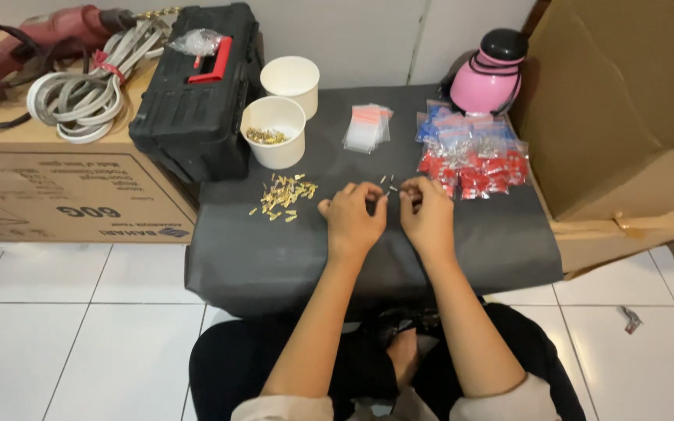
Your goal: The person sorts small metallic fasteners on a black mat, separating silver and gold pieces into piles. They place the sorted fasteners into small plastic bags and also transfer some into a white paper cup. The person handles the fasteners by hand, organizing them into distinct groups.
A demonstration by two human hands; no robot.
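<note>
Small metal pieces [388, 184] are pinched between the left hand [352, 218] and the right hand [428, 212] — both closed, at table [274, 257] centre; brass terminals [282, 196] lie at nine o'clock — mating calls for fine alignment.

Both hands [390, 212] over small metal pieces [388, 184] on grey cloth [274, 257]

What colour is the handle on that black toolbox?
Red. The handle lies on the lid of the toolbox, clearest in the head view, with a clear bag beside it.
</note>
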